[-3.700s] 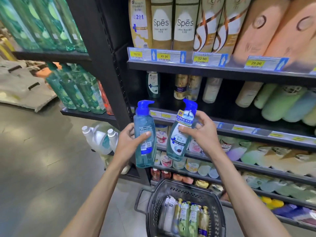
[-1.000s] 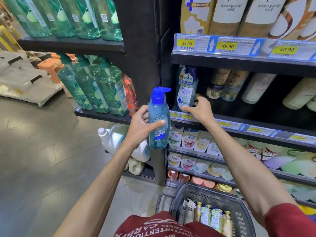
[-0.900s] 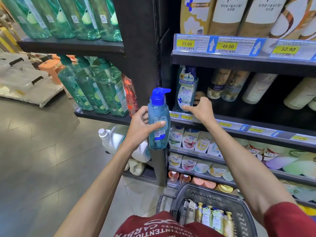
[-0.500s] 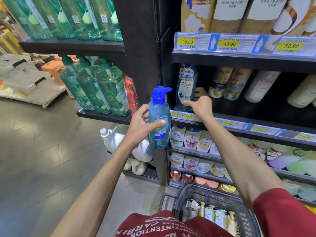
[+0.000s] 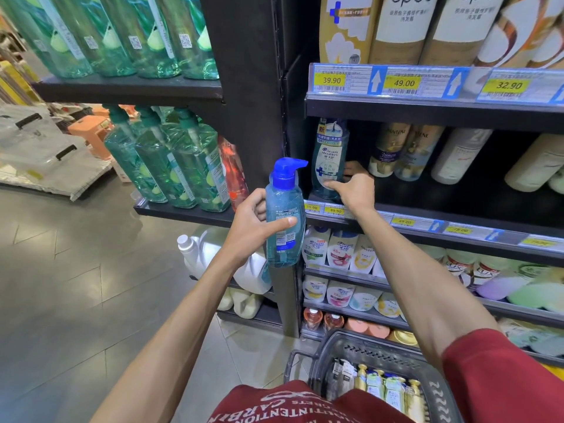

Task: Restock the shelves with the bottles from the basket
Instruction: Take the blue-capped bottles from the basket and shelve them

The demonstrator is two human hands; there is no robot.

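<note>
The labelled bottle (image 5: 329, 160) we carried earlier now stands at the left end of the shelf (image 5: 457, 206), beside the upright (image 5: 259, 117), our right grip (image 5: 355, 192) still closed round its base. Our left grip (image 5: 253, 227) holds the blue pump bottle (image 5: 285, 215) just outside the shelf edge. Bare shelf front runs rightward.

The left grip (image 5: 253, 227) holds a blue pump bottle (image 5: 285, 221) upright before the shelf post (image 5: 253, 87). The right grip (image 5: 355, 190) clasps a Head & Shoulders bottle (image 5: 329, 157) standing at the left end of the shelf (image 5: 457, 206), beside Pantene bottles (image 5: 389, 151).
</note>
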